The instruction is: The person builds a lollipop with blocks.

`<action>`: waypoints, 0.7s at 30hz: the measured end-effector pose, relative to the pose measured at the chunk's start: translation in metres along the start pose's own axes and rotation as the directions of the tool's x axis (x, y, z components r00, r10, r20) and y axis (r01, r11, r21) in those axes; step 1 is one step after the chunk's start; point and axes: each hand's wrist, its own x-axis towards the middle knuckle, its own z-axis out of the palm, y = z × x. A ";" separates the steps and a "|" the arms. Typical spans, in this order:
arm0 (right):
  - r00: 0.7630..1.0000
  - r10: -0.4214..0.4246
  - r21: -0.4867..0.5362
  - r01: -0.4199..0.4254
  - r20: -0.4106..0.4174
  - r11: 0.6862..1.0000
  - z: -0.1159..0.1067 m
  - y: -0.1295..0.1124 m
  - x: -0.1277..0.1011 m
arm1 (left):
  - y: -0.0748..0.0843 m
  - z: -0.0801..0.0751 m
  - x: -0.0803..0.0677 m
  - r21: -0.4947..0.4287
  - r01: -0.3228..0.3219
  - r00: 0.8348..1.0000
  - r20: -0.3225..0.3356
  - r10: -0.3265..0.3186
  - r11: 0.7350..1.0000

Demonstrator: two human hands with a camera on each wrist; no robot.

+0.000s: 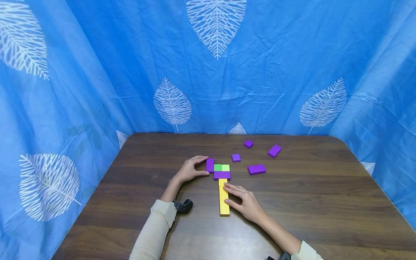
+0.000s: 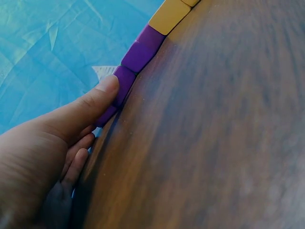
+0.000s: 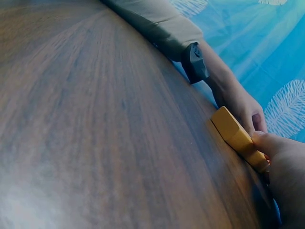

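Note:
My left hand (image 1: 189, 169) pinches an upright-lying purple block (image 1: 210, 165) lengthwise, fingertips at its far end and thumb at its near end. Right beside that block sit a green square (image 1: 217, 167) and a lime square (image 1: 225, 167), with a crosswise purple block (image 1: 222, 175) below them. A small yellow block (image 1: 222, 182) and a long yellow block (image 1: 224, 202) run from there towards me. From the right, my right hand (image 1: 247, 204) touches the yellow blocks with its fingertips and thumb. In the left wrist view, the thumb (image 2: 102, 93) presses against the purple block's end.
Loose purple pieces lie beyond and to the right: a small square (image 1: 235, 157), another square (image 1: 248, 144), a tilted block (image 1: 274, 151) and a longer block (image 1: 256, 169). Blue curtains (image 1: 214, 94) with white leaves surround the brown wooden table (image 1: 308, 195).

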 end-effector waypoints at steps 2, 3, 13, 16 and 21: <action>1.000 0.000 -0.002 0.000 0.002 1.000 0.000 0.000 0.000 | 0.001 0.000 0.000 -0.005 0.006 1.000 -0.003 -0.006 1.000; 1.000 -0.005 -0.005 0.005 0.000 1.000 0.000 0.000 0.001 | 0.001 0.000 -0.001 -0.008 0.007 1.000 -0.004 -0.007 1.000; 1.000 0.006 0.000 -0.006 0.008 1.000 -0.001 -0.001 0.001 | 0.000 -0.001 0.000 -0.033 0.016 1.000 -0.005 -0.016 0.999; 1.000 0.008 0.007 -0.008 0.004 1.000 -0.002 -0.001 0.001 | 0.000 -0.001 0.000 -0.038 0.030 1.000 0.004 -0.030 0.999; 1.000 0.020 0.014 -0.020 -0.003 1.000 -0.001 -0.001 0.001 | 0.000 -0.001 0.000 -0.040 0.039 0.999 0.013 -0.039 0.998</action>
